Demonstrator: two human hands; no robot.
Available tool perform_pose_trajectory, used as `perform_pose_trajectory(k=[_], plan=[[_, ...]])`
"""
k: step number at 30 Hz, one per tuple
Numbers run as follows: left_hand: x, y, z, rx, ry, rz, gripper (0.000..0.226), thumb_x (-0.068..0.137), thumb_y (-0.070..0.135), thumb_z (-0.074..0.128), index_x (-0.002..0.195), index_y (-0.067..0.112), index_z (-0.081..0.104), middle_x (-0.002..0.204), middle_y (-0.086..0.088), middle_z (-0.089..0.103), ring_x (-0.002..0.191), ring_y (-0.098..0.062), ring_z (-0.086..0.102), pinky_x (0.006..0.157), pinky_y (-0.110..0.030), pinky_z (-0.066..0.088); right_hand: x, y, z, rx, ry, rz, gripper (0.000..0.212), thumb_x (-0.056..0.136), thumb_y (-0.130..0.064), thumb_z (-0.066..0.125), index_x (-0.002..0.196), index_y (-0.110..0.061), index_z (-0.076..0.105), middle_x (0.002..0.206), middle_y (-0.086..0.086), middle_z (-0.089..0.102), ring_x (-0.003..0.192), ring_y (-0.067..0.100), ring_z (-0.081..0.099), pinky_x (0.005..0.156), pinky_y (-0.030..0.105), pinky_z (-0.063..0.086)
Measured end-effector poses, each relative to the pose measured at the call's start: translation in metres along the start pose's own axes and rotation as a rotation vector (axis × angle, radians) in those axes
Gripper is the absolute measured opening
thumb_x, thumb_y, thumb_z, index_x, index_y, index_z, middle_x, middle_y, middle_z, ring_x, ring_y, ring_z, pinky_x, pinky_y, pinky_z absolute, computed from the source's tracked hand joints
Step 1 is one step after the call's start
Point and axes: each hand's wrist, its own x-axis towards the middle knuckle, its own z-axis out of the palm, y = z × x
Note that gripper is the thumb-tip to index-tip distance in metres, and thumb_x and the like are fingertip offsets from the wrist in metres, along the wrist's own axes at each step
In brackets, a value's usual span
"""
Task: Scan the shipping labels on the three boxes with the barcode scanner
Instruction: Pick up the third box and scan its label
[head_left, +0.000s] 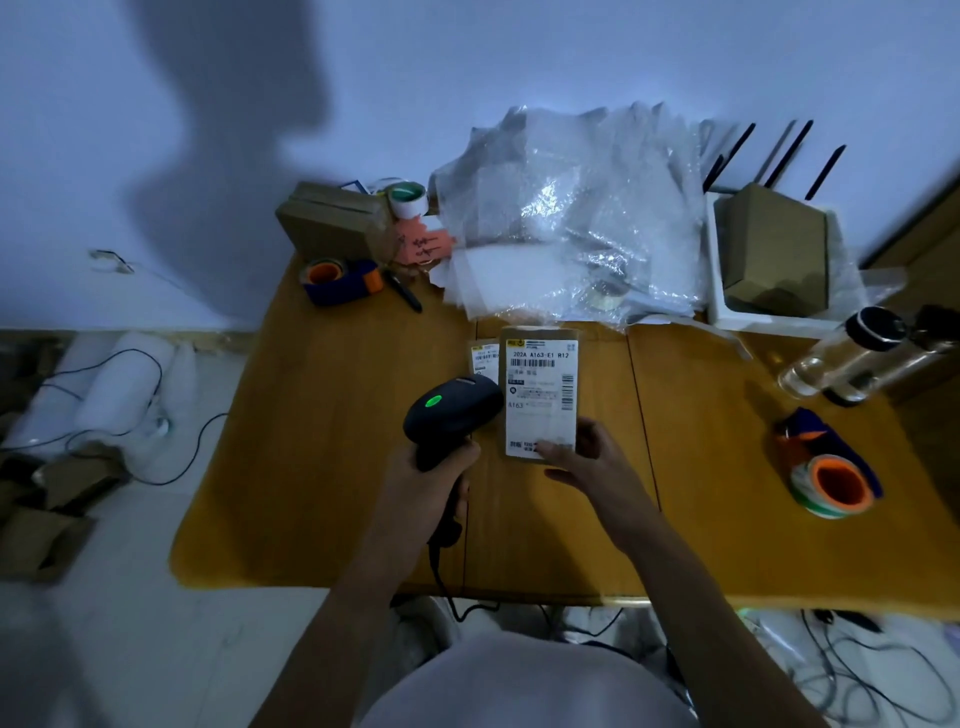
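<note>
My left hand (434, 475) grips the handle of a black barcode scanner (452, 410); a green light glows on its head, which points up and to the right. A brown box with a white shipping label (540, 384) is tilted up toward me in the middle of the wooden table. My right hand (582, 457) holds that box by its near edge, thumb on the label. A smaller labelled box (483, 356) lies just to its left, partly hidden behind the scanner. No third labelled box can be picked out among the cartons.
Bubble wrap (571, 218) is heaped at the back. Plain cartons (332, 223) and a tape dispenser (340, 280) sit back left, another dispenser (831, 478) right. A white tray with a carton (774, 249) and a bottle (852, 358) stand right. The scanner cable (441, 571) drops over the front edge.
</note>
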Motion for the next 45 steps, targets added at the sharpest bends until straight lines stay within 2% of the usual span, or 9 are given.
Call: perform_pose_trajectory(k=[5, 9, 15, 21, 30, 37, 45], plan=[[-0.002, -0.003, -0.002, 0.027, -0.013, -0.015, 0.021, 0.092, 0.022, 0.07, 0.076, 0.01, 0.064, 0.06, -0.005, 0.057, 0.049, -0.014, 0.053, 0.055, -0.027, 0.048, 0.004, 0.01, 0.003, 0.0, 0.026, 0.028, 0.061, 0.084, -0.026, 0.081, 0.136, -0.02, 0.05, 0.125, 0.001, 0.069, 0.11, 0.016, 0.07, 0.095, 0.038, 0.058], [-0.005, -0.003, -0.005, 0.008, -0.064, -0.018, 0.014, 0.092, 0.02, 0.07, 0.084, 0.009, 0.067, 0.06, -0.004, 0.057, 0.05, -0.014, 0.052, 0.056, -0.027, 0.048, 0.009, 0.021, -0.001, -0.006, 0.092, 0.059, 0.066, 0.084, -0.024, 0.081, 0.139, -0.017, 0.046, 0.128, 0.003, 0.066, 0.114, 0.02, 0.066, 0.092, 0.035, 0.058], [-0.008, -0.005, -0.003, 0.027, -0.102, -0.028, 0.015, 0.092, 0.021, 0.07, 0.084, 0.009, 0.067, 0.059, -0.003, 0.058, 0.049, -0.013, 0.052, 0.053, -0.026, 0.047, 0.009, 0.029, -0.005, 0.083, 0.123, 0.123, 0.066, 0.085, -0.008, 0.078, 0.139, -0.013, 0.04, 0.128, 0.009, 0.063, 0.111, 0.023, 0.066, 0.082, 0.03, 0.058], [-0.008, -0.004, 0.001, 0.029, -0.129, -0.027, 0.016, 0.091, 0.023, 0.071, 0.085, 0.009, 0.066, 0.06, -0.003, 0.057, 0.049, -0.013, 0.053, 0.054, -0.026, 0.049, 0.011, 0.036, -0.009, 0.11, 0.135, 0.137, 0.067, 0.085, -0.01, 0.079, 0.14, -0.013, 0.04, 0.128, 0.012, 0.064, 0.112, 0.027, 0.067, 0.089, 0.033, 0.059], [-0.005, -0.003, 0.003, 0.03, -0.149, -0.017, 0.018, 0.091, 0.024, 0.071, 0.088, 0.007, 0.067, 0.061, -0.004, 0.058, 0.05, -0.014, 0.053, 0.057, -0.028, 0.049, 0.016, 0.036, -0.017, 0.15, 0.171, 0.122, 0.07, 0.085, -0.011, 0.079, 0.142, -0.014, 0.038, 0.128, 0.013, 0.063, 0.111, 0.026, 0.067, 0.077, 0.027, 0.058], [-0.002, -0.003, 0.005, 0.043, -0.163, -0.009, 0.019, 0.09, 0.025, 0.071, 0.089, 0.006, 0.067, 0.061, -0.005, 0.057, 0.051, -0.016, 0.053, 0.056, -0.028, 0.049, 0.019, 0.039, -0.018, 0.157, 0.179, 0.119, 0.073, 0.085, -0.014, 0.079, 0.144, -0.018, 0.037, 0.128, 0.012, 0.062, 0.112, 0.027, 0.066, 0.086, 0.032, 0.057], [-0.002, -0.004, 0.006, 0.034, -0.192, -0.008, 0.015, 0.091, 0.023, 0.071, 0.087, 0.009, 0.068, 0.061, -0.005, 0.056, 0.05, -0.016, 0.052, 0.055, -0.029, 0.048, 0.017, 0.039, -0.023, 0.171, 0.199, 0.102, 0.066, 0.085, -0.011, 0.078, 0.14, -0.014, 0.042, 0.127, 0.012, 0.062, 0.113, 0.029, 0.066, 0.094, 0.039, 0.058]])
